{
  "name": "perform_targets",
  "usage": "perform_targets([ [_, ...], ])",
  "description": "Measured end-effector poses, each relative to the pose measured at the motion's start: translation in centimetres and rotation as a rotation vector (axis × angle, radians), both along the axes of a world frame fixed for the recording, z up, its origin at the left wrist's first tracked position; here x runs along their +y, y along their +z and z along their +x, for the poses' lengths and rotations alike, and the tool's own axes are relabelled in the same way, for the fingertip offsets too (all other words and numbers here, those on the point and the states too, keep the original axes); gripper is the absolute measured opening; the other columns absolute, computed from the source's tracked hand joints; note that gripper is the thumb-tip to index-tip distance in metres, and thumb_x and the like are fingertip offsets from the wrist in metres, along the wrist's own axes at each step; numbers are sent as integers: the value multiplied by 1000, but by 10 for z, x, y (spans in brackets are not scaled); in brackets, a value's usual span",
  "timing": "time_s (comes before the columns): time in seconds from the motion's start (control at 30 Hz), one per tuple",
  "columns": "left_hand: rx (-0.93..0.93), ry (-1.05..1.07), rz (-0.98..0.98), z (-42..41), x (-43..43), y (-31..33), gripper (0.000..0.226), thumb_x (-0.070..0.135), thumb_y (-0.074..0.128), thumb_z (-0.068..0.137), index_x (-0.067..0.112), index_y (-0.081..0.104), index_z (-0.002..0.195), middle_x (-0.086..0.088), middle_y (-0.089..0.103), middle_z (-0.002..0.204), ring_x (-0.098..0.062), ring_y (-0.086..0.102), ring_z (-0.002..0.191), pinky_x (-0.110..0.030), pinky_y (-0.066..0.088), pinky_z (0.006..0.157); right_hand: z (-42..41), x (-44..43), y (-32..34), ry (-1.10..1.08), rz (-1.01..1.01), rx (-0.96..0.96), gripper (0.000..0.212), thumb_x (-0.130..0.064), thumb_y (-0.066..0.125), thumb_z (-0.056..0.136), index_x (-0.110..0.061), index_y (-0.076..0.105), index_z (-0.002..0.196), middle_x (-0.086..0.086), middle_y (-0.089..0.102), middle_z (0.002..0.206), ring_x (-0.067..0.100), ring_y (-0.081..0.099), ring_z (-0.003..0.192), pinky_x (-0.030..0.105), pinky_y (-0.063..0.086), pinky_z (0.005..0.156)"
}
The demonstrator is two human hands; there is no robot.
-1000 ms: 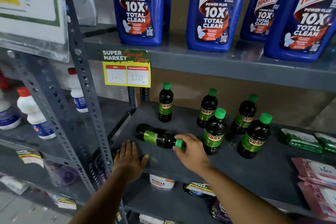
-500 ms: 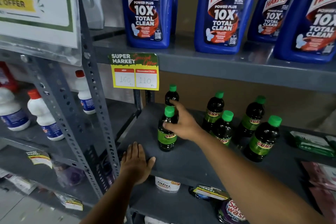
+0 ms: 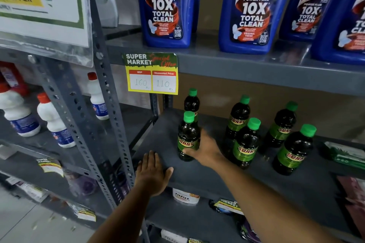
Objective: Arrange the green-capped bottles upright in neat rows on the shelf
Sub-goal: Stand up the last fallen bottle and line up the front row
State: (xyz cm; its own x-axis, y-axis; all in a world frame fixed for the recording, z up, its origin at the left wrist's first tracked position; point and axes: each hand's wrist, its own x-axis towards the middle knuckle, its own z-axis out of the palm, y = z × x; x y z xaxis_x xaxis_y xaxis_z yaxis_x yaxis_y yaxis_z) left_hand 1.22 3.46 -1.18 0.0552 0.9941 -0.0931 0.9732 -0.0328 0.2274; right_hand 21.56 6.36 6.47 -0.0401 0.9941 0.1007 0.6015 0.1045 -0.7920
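Observation:
Several dark green-capped SUNNY bottles stand upright on the grey shelf point(image 3: 197, 171). My right hand point(image 3: 205, 149) wraps around the lower body of the front left bottle point(image 3: 187, 136), which stands upright in front of another bottle point(image 3: 191, 100) at the back left. To the right stand more bottles: two at the back point(image 3: 239, 116) point(image 3: 282, 124) and two in front point(image 3: 246, 144) point(image 3: 294, 150). My left hand point(image 3: 153, 173) lies flat, fingers together, on the shelf's front left corner.
Blue Harpic bottles point(image 3: 166, 6) fill the shelf above, with a price tag point(image 3: 152, 74) on its edge. A perforated steel upright point(image 3: 110, 104) stands left. White red-capped bottles point(image 3: 53, 122) sit on the neighbouring rack. Green packets point(image 3: 343, 155) lie at the shelf's right.
The bottle that lay on its side was lifted upright and set in front of the back left bottle. My right hand slid from its neck down to its lower body.

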Motion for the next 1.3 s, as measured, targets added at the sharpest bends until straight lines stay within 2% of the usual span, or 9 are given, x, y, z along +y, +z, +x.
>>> perform_targets([
  [0.1, 4, -1, -7, -2, 1, -1, 88, 66, 18, 89, 7, -4, 150, -15, -6, 162, -31, -6, 149, -46, 0, 120, -4, -1, -4, -5, -46, 26, 72, -31, 82, 70, -27, 45, 131, -4, 62, 124, 6, 54, 103, 22, 39, 83],
  [0.23, 10, -4, -10, -1, 1, -1, 87, 66, 18, 89, 7, -4, 150, -15, -6, 162, -31, -6, 149, -46, 0, 120, -4, -2, -6, 22, -75, 21, 74, -32, 78, 74, -28, 39, 136, -1, 60, 129, 18, 57, 117, 27, 41, 89],
  [0.33, 11, 4, -22, 0, 1, 0, 88, 66, 17, 88, 8, -4, 150, -14, -7, 162, -30, -6, 149, -46, 0, 120, -6, -9, -13, 7, -75, -3, 81, -35, 79, 73, -27, 34, 139, 1, 58, 132, 21, 55, 120, 31, 42, 93],
  [0.47, -4, 1, -23, 0, 2, -1, 85, 65, 15, 89, 9, -5, 150, -13, -8, 162, -30, -8, 149, -46, -2, 120, -5, -12, -18, -28, -44, -21, 68, -28, 76, 78, -21, 41, 136, 5, 59, 132, 24, 54, 121, 27, 39, 90],
  [0.67, -27, -3, 67, -5, -1, -9, 73, 54, 10, 94, 9, -1, 150, -12, -4, 162, -27, -8, 149, -44, -2, 120, -6, -30, -18, 35, -58, -40, 67, -28, 75, 80, -22, 40, 137, 4, 60, 130, 22, 55, 119, 27, 39, 90],
  [1.0, -4, 8, 89, -3, -3, -8, 72, 53, 10, 94, 9, 2, 150, -13, 0, 162, -28, -4, 150, -43, 0, 120, -20, -66, -28, 86, -23, -9, 64, -26, 74, 79, -28, 41, 133, -3, 62, 125, 14, 57, 115, 28, 43, 94],
  [1.2, 0, -5, 88, -2, -6, -5, 72, 53, 10, 94, 9, 1, 150, -13, 0, 162, -27, -3, 150, -43, 0, 120, -23, -71, -28, 81, -4, 14, 71, -27, 74, 79, -30, 35, 138, -6, 58, 130, 15, 53, 120, 18, 36, 89],
  [1.3, 7, -10, 92, -3, -6, -4, 72, 54, 9, 94, 9, 2, 150, -13, 1, 162, -27, -2, 150, -43, 1, 120, -17, -81, -32, 53, 37, 65, 91, -45, 76, 71, -25, 27, 145, -9, 44, 139, 11, 42, 130, 23, 36, 101],
])
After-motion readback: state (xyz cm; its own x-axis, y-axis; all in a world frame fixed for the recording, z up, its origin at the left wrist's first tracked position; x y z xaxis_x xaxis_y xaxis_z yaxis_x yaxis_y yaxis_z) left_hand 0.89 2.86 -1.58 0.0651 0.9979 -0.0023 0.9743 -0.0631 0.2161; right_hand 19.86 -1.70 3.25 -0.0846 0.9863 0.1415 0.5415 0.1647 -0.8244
